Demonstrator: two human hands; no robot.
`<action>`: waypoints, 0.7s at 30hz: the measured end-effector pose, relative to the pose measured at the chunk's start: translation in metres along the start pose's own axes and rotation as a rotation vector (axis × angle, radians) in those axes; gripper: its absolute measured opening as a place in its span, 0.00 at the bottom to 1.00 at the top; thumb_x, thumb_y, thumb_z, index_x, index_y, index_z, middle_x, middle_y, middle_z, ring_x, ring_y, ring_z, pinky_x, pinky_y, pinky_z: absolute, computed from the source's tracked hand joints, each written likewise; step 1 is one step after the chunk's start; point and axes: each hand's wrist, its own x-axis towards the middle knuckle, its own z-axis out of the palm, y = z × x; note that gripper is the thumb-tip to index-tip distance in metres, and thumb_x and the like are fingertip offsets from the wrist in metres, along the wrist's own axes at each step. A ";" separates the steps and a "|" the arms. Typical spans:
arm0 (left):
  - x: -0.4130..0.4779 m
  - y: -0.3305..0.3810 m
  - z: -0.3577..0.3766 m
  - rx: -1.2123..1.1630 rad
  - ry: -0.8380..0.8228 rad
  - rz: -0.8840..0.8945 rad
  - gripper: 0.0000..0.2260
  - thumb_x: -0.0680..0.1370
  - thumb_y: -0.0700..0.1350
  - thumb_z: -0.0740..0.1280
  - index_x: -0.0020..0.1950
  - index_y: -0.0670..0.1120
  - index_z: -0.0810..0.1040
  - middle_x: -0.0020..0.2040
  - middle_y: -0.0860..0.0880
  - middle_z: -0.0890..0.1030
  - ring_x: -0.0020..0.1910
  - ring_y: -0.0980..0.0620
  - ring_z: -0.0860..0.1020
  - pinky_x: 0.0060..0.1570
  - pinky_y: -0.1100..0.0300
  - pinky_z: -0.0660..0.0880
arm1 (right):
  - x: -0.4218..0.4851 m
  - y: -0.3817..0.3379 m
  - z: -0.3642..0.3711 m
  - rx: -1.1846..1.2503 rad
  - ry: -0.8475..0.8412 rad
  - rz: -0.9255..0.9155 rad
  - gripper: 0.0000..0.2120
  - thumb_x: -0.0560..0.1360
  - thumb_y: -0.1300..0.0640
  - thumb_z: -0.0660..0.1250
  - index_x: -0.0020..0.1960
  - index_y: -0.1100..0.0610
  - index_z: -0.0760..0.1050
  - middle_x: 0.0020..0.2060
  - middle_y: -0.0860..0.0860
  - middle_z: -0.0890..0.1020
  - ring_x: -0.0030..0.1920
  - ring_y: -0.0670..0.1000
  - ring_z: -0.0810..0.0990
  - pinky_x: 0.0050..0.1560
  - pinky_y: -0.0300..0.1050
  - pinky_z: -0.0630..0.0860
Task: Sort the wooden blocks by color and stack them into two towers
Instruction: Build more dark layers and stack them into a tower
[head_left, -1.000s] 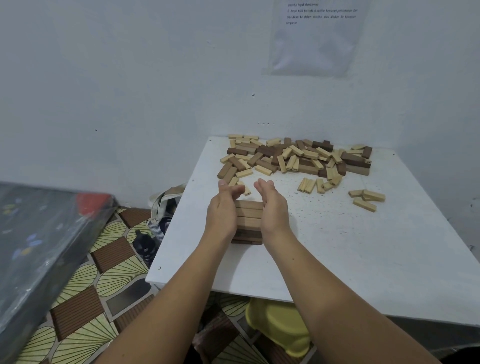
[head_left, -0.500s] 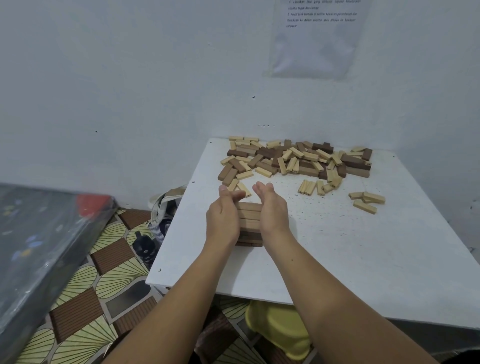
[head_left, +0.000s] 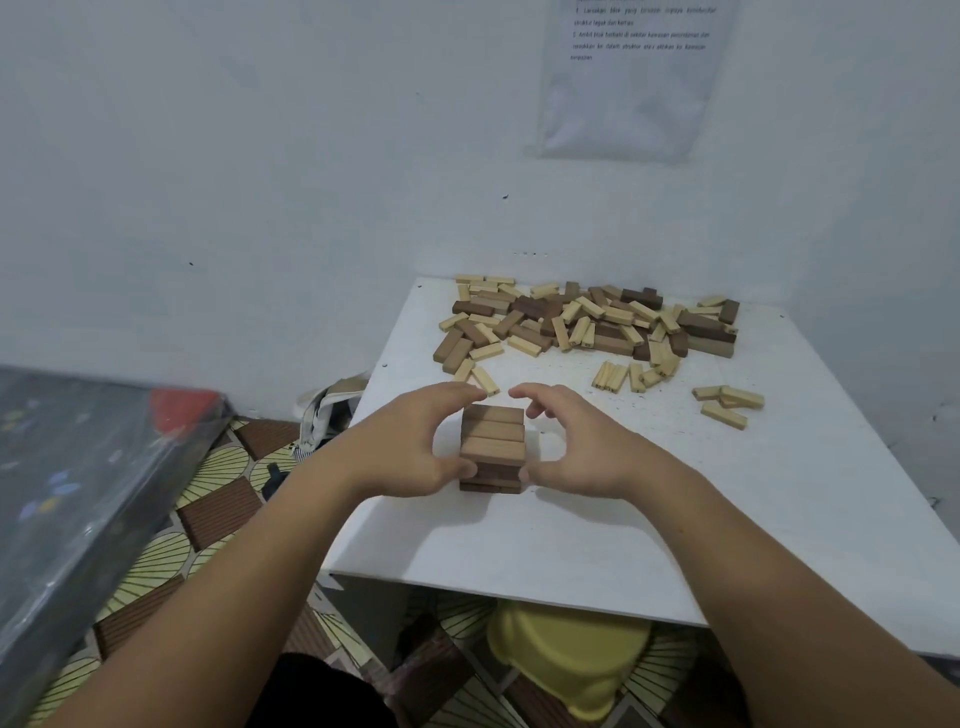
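Nearest, a yellow tub (head_left: 571, 670) is sitting under the table's front edge, on the patterned floor (head_left: 218, 514). Both forearms are reaching in over the white table (head_left: 571, 545) twd the brown tower (head_left: 492, 441), which is standing on the table's near-L part, btwn the hands.

Vs 0.5 s ago: both palms were lying flat against the tower's L & R sides then, fingers straight. Now the palms are standing off from it, w/ table showing in the gaps, and the fingers are arching. L hand (head_left: 410, 441) is released and loosely curved, thumb tip touching the tower's lower near-L corner. Its fingertips are hovering over the far edge; can't tell if they're touching. R hand (head_left: 582, 447) is mirroring it, relaxed, thumb tip at the lower near-R corner, grasping nothing. The tower isn't looking shifted.

The tower is standing upright, a few layers high. In the top layer 3 brown blocks are lying flat side by side, long axes running L-R, approx parallel w/ the table's front edge. The layer beneath is showing darker faces; its direction is hard to tell.

Farther back, a few light blocks (head_left: 727, 402) are lying loose on the R. Beyond, the mixed pile (head_left: 587, 322) of light & brown blocks is spreading along the wall side. A printed sheet (head_left: 628, 78) is hanging on the wall.
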 end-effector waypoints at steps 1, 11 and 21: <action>0.002 0.003 -0.001 0.016 -0.022 -0.014 0.38 0.76 0.52 0.77 0.81 0.57 0.62 0.80 0.58 0.64 0.79 0.56 0.61 0.72 0.64 0.56 | 0.000 0.001 0.001 -0.023 0.012 -0.009 0.40 0.70 0.53 0.78 0.75 0.38 0.62 0.63 0.42 0.69 0.65 0.45 0.68 0.61 0.45 0.68; 0.008 0.010 0.003 0.006 -0.021 -0.088 0.38 0.75 0.50 0.78 0.81 0.55 0.64 0.77 0.55 0.70 0.76 0.52 0.68 0.69 0.62 0.64 | 0.004 0.007 0.011 -0.020 0.106 -0.076 0.37 0.71 0.55 0.78 0.74 0.40 0.66 0.62 0.41 0.73 0.63 0.43 0.70 0.61 0.41 0.66; 0.005 0.011 0.002 -0.063 -0.007 -0.098 0.38 0.74 0.48 0.79 0.81 0.56 0.65 0.76 0.55 0.71 0.73 0.53 0.70 0.64 0.63 0.65 | 0.009 0.010 0.013 0.047 0.109 -0.051 0.36 0.69 0.55 0.79 0.72 0.37 0.68 0.63 0.40 0.74 0.65 0.46 0.72 0.65 0.47 0.71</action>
